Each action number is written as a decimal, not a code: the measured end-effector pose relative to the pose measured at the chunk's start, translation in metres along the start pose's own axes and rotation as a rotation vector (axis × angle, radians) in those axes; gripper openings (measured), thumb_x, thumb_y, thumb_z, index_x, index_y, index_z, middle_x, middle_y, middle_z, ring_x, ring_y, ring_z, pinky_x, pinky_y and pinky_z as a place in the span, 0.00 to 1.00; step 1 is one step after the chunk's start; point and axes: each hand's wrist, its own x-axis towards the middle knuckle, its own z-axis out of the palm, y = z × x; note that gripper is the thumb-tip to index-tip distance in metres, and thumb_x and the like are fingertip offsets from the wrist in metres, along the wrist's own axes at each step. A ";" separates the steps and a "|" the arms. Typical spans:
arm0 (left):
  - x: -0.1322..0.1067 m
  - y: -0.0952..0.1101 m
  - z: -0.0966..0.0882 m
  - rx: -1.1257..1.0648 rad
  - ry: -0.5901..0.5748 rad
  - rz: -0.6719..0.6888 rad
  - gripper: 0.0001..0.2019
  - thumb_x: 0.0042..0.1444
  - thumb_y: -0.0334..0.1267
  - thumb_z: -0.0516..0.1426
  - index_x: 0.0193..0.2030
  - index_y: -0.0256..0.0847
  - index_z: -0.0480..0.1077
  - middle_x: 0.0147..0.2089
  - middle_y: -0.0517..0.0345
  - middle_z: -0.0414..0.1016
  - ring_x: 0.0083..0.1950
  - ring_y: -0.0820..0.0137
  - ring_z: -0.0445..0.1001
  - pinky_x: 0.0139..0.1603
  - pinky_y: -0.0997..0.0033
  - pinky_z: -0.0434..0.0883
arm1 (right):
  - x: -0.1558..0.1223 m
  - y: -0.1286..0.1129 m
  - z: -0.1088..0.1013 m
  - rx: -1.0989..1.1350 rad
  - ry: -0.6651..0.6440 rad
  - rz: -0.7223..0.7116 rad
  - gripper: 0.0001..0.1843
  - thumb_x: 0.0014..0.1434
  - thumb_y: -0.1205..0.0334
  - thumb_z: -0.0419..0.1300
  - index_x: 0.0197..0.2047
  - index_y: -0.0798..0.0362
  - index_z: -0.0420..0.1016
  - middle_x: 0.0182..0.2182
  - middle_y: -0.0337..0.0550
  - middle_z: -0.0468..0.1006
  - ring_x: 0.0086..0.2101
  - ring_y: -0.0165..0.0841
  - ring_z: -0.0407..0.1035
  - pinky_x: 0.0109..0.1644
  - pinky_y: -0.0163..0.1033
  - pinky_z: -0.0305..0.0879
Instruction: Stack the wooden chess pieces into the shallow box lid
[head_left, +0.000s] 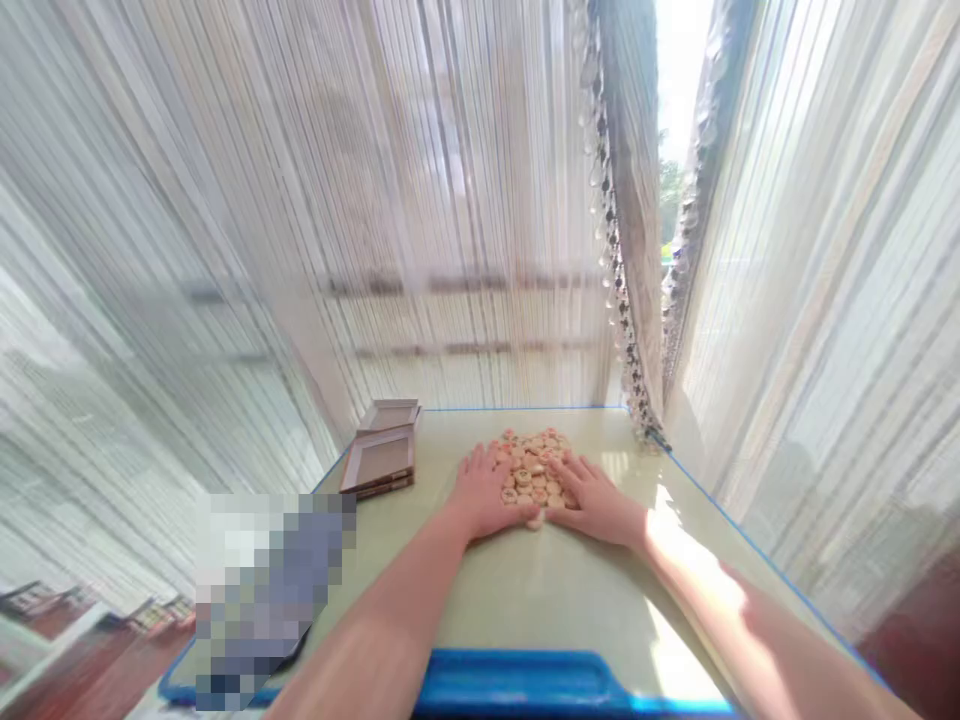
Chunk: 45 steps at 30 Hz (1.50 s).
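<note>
A heap of several round wooden game pieces (534,462) with printed characters lies on a pale green table (540,590). My left hand (486,494) rests flat on the heap's left side, fingers stretched forward. My right hand (592,496) lies flat on its right side, fingers spread over the pieces. Both palms press down on the table and neither hand holds anything. One piece (535,520) sits between the heels of my hands.
An open brown box with its lid (382,450) lies left of the heap. The table has a blue rim (517,680). Sheer curtains (375,200) hang close behind and beside it. A blurred patch (262,590) covers the near left corner.
</note>
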 end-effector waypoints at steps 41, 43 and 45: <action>-0.007 0.004 -0.046 -0.346 0.922 -0.016 0.15 0.59 0.42 0.48 0.47 0.37 0.65 0.50 0.45 0.71 0.55 0.62 0.68 0.57 0.57 0.65 | -0.003 -0.036 -0.025 0.609 0.410 0.005 0.32 0.58 0.43 0.47 0.61 0.50 0.59 0.60 0.47 0.60 0.60 0.41 0.51 0.64 0.52 0.44; -0.010 -0.005 -0.059 -0.368 0.915 -0.124 0.15 0.57 0.42 0.50 0.47 0.36 0.65 0.48 0.44 0.72 0.53 0.61 0.69 0.56 0.56 0.65 | 0.007 -0.062 -0.032 0.771 0.372 0.030 0.31 0.58 0.42 0.46 0.60 0.50 0.61 0.60 0.47 0.61 0.60 0.40 0.51 0.64 0.50 0.46; -0.017 -0.016 -0.068 -0.321 0.855 -0.132 0.17 0.56 0.42 0.51 0.48 0.34 0.64 0.50 0.42 0.70 0.55 0.60 0.66 0.58 0.57 0.63 | 0.024 -0.094 -0.032 0.942 0.348 -0.010 0.32 0.59 0.41 0.43 0.61 0.48 0.58 0.61 0.44 0.59 0.59 0.38 0.54 0.61 0.46 0.52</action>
